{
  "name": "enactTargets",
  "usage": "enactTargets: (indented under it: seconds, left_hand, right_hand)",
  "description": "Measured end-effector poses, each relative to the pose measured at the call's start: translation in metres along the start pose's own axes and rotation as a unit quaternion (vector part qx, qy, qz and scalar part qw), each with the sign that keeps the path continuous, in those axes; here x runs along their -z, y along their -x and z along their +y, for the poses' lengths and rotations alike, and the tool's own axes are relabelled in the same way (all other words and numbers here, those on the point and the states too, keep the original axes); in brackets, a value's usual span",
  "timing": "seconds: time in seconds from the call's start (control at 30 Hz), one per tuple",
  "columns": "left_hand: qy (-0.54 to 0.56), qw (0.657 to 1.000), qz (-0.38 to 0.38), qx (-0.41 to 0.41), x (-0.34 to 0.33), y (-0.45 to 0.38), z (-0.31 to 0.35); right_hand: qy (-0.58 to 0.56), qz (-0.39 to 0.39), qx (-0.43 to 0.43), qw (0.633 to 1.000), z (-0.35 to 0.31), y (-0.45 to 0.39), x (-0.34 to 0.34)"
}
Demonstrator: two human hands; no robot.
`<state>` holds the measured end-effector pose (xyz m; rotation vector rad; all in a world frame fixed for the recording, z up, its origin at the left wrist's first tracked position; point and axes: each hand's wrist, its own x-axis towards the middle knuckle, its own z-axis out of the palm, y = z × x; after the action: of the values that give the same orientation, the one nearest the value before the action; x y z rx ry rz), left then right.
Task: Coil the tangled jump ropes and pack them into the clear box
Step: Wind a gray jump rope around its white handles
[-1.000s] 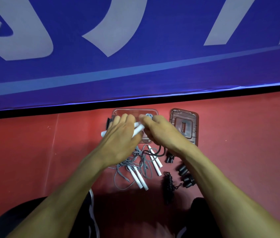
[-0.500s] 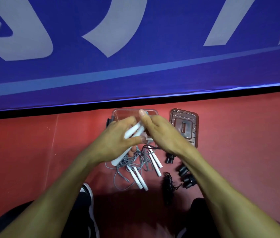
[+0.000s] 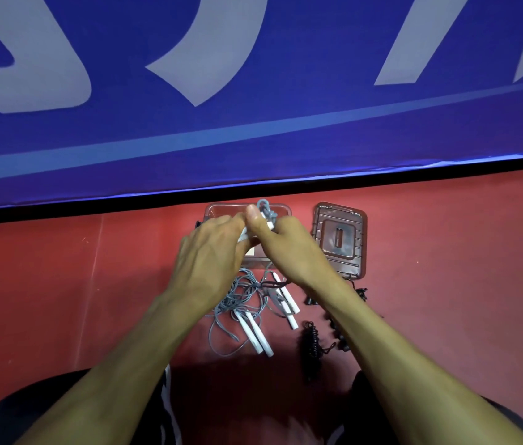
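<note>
Bare red floor [image 3: 61, 284] lay open left of my left hand [image 3: 212, 261]. Below my hands, tangled grey ropes [image 3: 237, 303] cluttered the floor. Right of my right hand [image 3: 289, 252], the lid [image 3: 339, 239] blocked passage.

The red floor [image 3: 61, 284] carries a clear box [image 3: 218, 209], its lid [image 3: 340, 239] just beside it, tangled grey ropes [image 3: 237, 303] with white handles [image 3: 255, 334], and black ropes [image 3: 311, 345] nearby.
</note>
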<state>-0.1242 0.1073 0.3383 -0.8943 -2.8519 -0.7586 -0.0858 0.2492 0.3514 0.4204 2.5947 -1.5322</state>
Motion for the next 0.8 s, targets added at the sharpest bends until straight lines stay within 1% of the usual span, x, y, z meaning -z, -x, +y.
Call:
enactTargets:
  seconds: [0.1, 0.17, 0.2, 0.27, 0.33, 0.4, 0.43, 0.47, 0.5, 0.57, 0.63, 0.73, 0.8]
  left_hand:
    - [-0.076, 0.997, 0.006, -0.017, -0.008, -0.001, -0.005]
    - [-0.065, 0.998, 0.007, -0.016, -0.01, -0.001, -0.005]
    - [-0.049, 0.999, -0.014, -0.011, -0.008, -0.002, -0.003]
    - [-0.01, 0.997, -0.082, 0.01, -0.006, -0.004, 0.0]
    - [0.03, 0.988, -0.147, 0.023, -0.004, -0.005, -0.003]
    - [0.124, 0.97, -0.207, 0.039, 0.001, -0.006, -0.007]
    - [0.167, 0.959, -0.224, 0.049, 0.005, -0.007, -0.009]
    - [0.186, 0.955, -0.227, 0.051, 0.007, -0.007, -0.01]
    - [0.181, 0.958, -0.217, 0.044, 0.009, -0.007, -0.01]
    - [0.17, 0.97, -0.174, 0.029, 0.011, -0.007, -0.008]
    - [0.172, 0.974, -0.142, 0.027, 0.011, -0.006, -0.006]
    - [0.136, 0.985, -0.099, 0.029, 0.007, -0.003, -0.004]
    - [0.138, 0.986, -0.084, 0.035, 0.008, -0.002, -0.004]
  right_hand:
    - [-0.034, 0.011, -0.01, 0.999, -0.001, 0.006, -0.005]
    - [-0.037, 0.011, -0.015, 0.999, -0.001, 0.004, -0.003]
    - [-0.033, 0.004, -0.017, 0.999, -0.002, 0.001, 0.0]
    - [-0.028, -0.03, -0.021, 0.999, 0.001, -0.005, 0.008]
    - [-0.044, -0.064, -0.02, 0.997, 0.004, -0.009, 0.013]
    - [-0.052, -0.071, -0.007, 0.996, 0.007, -0.01, 0.012]
    - [-0.045, -0.063, -0.003, 0.997, 0.008, -0.01, 0.011]
    - [-0.036, -0.053, 0.002, 0.998, 0.008, -0.011, 0.01]
    - [-0.029, -0.042, 0.01, 0.999, 0.008, -0.01, 0.01]
    - [-0.002, -0.004, 0.028, 1.0, 0.007, -0.009, 0.012]
    - [0.018, 0.026, 0.027, 0.999, 0.003, -0.006, 0.014]
    - [-0.015, 0.006, -0.001, 1.0, 0.0, -0.003, 0.012]
    - [-0.061, -0.012, -0.021, 0.998, -0.001, -0.001, 0.006]
